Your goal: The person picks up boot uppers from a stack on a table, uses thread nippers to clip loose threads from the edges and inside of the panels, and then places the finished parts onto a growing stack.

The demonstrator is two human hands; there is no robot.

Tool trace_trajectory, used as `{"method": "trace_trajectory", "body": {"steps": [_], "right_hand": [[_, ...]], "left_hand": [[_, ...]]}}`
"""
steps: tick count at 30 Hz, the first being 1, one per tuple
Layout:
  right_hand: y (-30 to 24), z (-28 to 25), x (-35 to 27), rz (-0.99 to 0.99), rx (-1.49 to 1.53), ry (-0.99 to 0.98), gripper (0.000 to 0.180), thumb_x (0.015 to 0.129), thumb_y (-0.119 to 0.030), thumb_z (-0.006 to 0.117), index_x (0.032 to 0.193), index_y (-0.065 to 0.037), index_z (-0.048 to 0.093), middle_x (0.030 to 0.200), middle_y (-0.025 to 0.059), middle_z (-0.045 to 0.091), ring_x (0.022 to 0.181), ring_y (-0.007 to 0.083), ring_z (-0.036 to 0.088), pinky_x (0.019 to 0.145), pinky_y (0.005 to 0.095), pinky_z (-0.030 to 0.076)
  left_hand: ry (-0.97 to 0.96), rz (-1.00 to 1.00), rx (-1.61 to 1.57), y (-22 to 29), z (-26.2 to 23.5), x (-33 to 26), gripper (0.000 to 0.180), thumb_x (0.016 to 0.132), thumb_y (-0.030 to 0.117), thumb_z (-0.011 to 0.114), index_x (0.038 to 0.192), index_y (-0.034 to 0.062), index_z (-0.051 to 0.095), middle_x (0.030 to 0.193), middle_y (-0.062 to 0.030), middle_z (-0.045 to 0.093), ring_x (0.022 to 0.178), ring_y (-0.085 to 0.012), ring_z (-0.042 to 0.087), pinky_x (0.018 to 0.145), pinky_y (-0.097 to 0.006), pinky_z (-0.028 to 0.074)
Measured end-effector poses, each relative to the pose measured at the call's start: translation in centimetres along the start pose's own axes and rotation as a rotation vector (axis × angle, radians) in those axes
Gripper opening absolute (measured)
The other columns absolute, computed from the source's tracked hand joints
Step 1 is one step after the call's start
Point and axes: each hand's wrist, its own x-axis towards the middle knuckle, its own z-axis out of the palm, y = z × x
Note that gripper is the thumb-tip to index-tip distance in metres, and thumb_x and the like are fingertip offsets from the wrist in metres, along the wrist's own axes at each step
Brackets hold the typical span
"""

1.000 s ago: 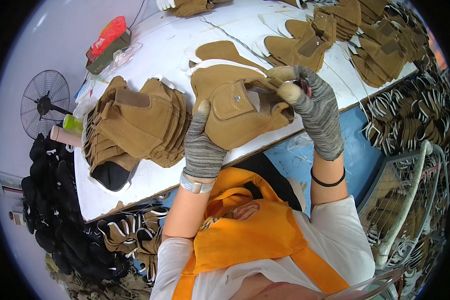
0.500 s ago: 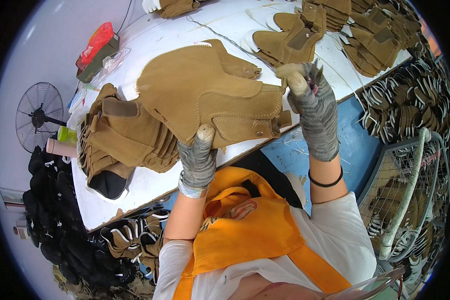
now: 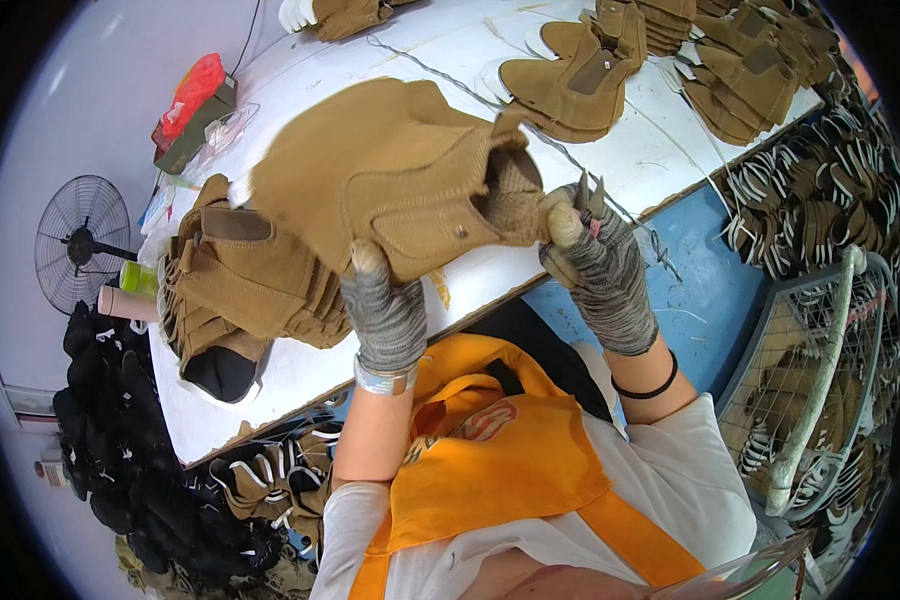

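A brown suede boot upper point(image 3: 380, 165) is held up over the white table, its stitched side facing me and its opening spread toward the right. My left hand point(image 3: 385, 315), in a grey striped glove with bare thumb tip, grips its lower edge, thumb on top and other fingers hidden beneath. At the opening's rim, my gloved right hand point(image 3: 610, 285) pinches the edge. Small pointed metal snips point(image 3: 592, 195) stick out from that same hand; their handles are hidden. Under the held piece on the left lies a stack of brown uppers point(image 3: 255, 265).
More uppers point(image 3: 570, 90) lie on the white table's point(image 3: 205, 410) far side. A dark box point(image 3: 195, 125) with red plastic stands far left, near a fan point(image 3: 80, 240). Black footwear pieces point(image 3: 130, 440) heap at lower left. A wire cart point(image 3: 820, 380) stands right.
My right hand has come down and left, tilting the upper so its opening now gapes toward me. The left hand has shifted slightly left, keeping its hold.
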Motion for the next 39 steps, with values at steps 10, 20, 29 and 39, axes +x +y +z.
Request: {"method": "trace_trajectory", "body": {"steps": [10,20,29,39], "right_hand": [[1.8,1.8,-2.0,0.105,0.146,0.124,0.034,0.087,-0.034,0.063,0.1,-0.003,0.063,0.072,-0.0013,0.056,0.06,0.006,0.048,0.054,0.0204,0.041],[2.8,5.5,-4.2,0.04,0.01,-0.054,0.025,0.089,-0.024,0.062,0.099,-0.002,0.063,0.08,0.004,0.063,0.069,0.0084,0.049,0.064,0.0237,0.044],[4.5,6.0,-4.0,0.048,0.006,-0.052,0.025,0.091,-0.026,0.059,0.099,-0.003,0.063,0.08,0.0021,0.061,0.07,0.0091,0.048,0.066,0.0237,0.043],[3.9,6.3,-4.5,0.063,0.116,-0.096,0.018,0.088,-0.02,0.064,0.098,-0.005,0.064,0.079,0.0,0.057,0.068,0.0083,0.045,0.062,0.0248,0.041]], "left_hand": [[-0.273,-0.604,0.808,0.9,-2.4,-3.3,0.041,0.09,0.04,0.058,0.084,-0.0005,0.065,0.07,-0.0056,0.062,0.061,-0.0117,0.054,0.055,-0.024,0.042],[-0.207,0.356,1.257,4.3,2.2,-4.0,0.027,0.069,0.009,0.077,0.094,0.0066,0.067,0.086,-0.0071,0.059,0.081,-0.0222,0.056,0.072,-0.033,0.046],[-0.228,0.763,1.422,2.9,0.6,-2.4,0.008,0.08,0.008,0.065,0.086,0.0045,0.061,0.083,-0.0095,0.058,0.077,-0.0277,0.054,0.071,-0.036,0.045],[-0.079,-0.09,0.754,3.2,0.5,-6.7,0.034,0.081,0.02,0.071,0.106,-0.0003,0.06,0.091,-0.008,0.063,0.083,-0.0154,0.062,0.074,-0.028,0.051]]}}
